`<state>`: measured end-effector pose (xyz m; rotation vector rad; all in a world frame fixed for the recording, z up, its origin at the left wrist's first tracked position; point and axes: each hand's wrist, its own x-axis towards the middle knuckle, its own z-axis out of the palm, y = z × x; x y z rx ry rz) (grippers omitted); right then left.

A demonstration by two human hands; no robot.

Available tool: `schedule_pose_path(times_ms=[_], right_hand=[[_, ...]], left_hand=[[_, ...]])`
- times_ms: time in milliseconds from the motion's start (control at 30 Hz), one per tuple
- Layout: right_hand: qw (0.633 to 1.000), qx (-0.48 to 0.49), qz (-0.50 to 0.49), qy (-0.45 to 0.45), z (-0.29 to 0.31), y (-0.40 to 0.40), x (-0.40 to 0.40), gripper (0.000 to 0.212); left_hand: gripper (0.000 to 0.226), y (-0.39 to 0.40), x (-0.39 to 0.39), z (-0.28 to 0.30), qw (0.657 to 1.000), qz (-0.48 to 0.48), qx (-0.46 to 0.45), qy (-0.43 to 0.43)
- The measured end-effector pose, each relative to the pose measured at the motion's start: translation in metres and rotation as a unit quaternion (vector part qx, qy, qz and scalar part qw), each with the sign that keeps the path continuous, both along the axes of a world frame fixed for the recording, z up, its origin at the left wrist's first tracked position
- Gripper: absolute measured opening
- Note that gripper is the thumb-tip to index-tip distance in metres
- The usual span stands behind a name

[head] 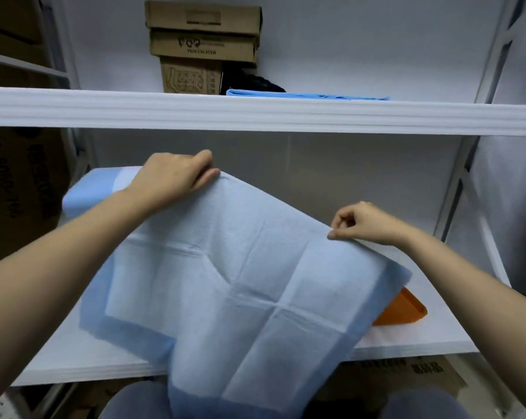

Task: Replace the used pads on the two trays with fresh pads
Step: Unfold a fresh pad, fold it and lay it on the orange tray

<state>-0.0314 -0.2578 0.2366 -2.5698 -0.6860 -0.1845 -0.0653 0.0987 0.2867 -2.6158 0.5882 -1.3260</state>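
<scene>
— What's happening with the pad (240,285)?

— It's unfolded and held up over the shelf (407,334). The left hand (171,176) pinches the far left corner, thumb and fingers closed on the edge. The right hand (364,223) pinches the right corner, lower and nearer.

— And the tray (402,309)?

— Only an orange corner shows, poking out under the pad's right side. The rest is hidden, so I can't tell how the pad sits over it.

— How would you lay it down well?

— I'd say keep both corners taut, level the hands, and square the creases to the tray before lowering. The near edge droops past the shelf front, so it probably wants drawing back.

— Anything else there?

— Another blue pad (95,189) lies flat behind the left hand. A folded blue stack (307,95) sits on the upper shelf (255,113), beside some boxes (203,46).
</scene>
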Motion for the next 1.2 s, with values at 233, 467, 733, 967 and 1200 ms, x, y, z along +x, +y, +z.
schedule_pose_path(times_ms=[233, 467, 733, 967, 1200], right_hand=[[0.958, -0.113, -0.182, -0.192, 0.005, 0.002, -0.011, 0.014], [0.956, -0.003, -0.224, -0.190, 0.006, -0.006, -0.030, 0.010], [0.937, 0.011, -0.222, -0.271, 0.010, -0.017, -0.017, 0.011], [0.939, -0.034, -0.260, -0.223, -0.008, -0.014, 0.062, 0.022], [0.953, 0.022, -0.274, -0.131, -0.061, -0.016, 0.163, 0.037]], left_hand=[[0.032, 0.006, -0.025, 0.000, 0.994, 0.051, 0.010, 0.098], [0.030, 0.018, -0.041, 0.005, 0.928, 0.028, -0.090, 0.359], [0.004, 0.020, -0.021, 0.003, 0.902, 0.218, -0.027, 0.373], [0.023, -0.003, 0.069, -0.031, 0.883, 0.302, -0.144, 0.329], [0.018, 0.013, 0.170, -0.113, 0.782, 0.152, -0.494, 0.348]])
